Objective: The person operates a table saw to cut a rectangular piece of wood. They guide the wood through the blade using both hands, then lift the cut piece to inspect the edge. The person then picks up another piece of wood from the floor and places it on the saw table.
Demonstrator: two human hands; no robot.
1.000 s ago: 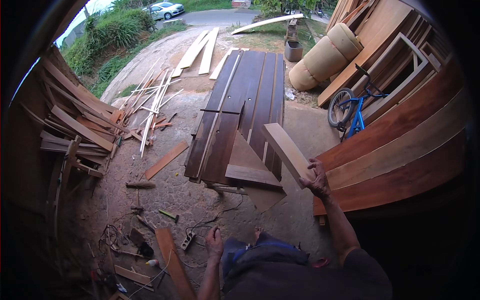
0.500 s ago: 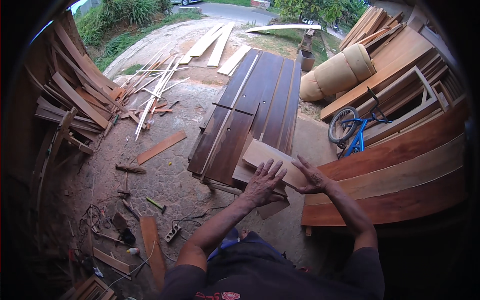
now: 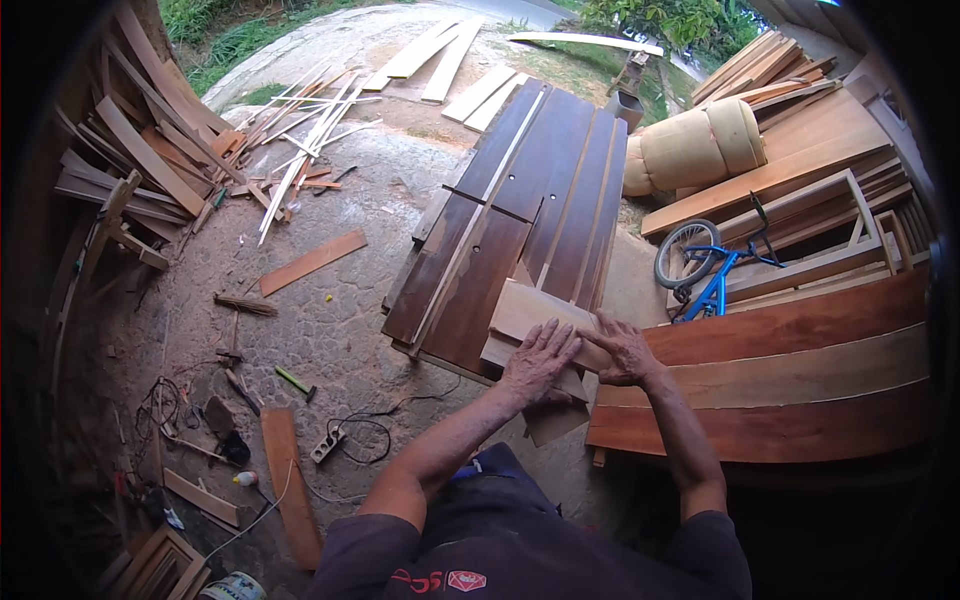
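Both of my hands rest on a small stack of pale wooden boards (image 3: 530,308) at the near end of a long, dark brown panel (image 3: 455,290). My left hand (image 3: 543,360) lies flat on the near part of the top board, its fingers stretched out and fairly close together. Beside it, my right hand (image 3: 622,352) touches the board's right end, with fingers extended and nothing gripped. Another pale piece (image 3: 556,424) juts out below my left hand; how it joins the stack is hidden.
Wide reddish planks (image 3: 760,390) lie on the right, with a blue bicycle (image 3: 710,290) and a rolled foam mat (image 3: 695,148) beyond. On the left floor are a green-handled hammer (image 3: 295,383), a power strip (image 3: 328,444) with cables, and loose boards (image 3: 315,262). Timber (image 3: 150,160) leans further left.
My left hand has settled flatter onto the top board, its fingers closer together. My right hand has shifted slightly, still at the board's end. The whole view has turned a little.
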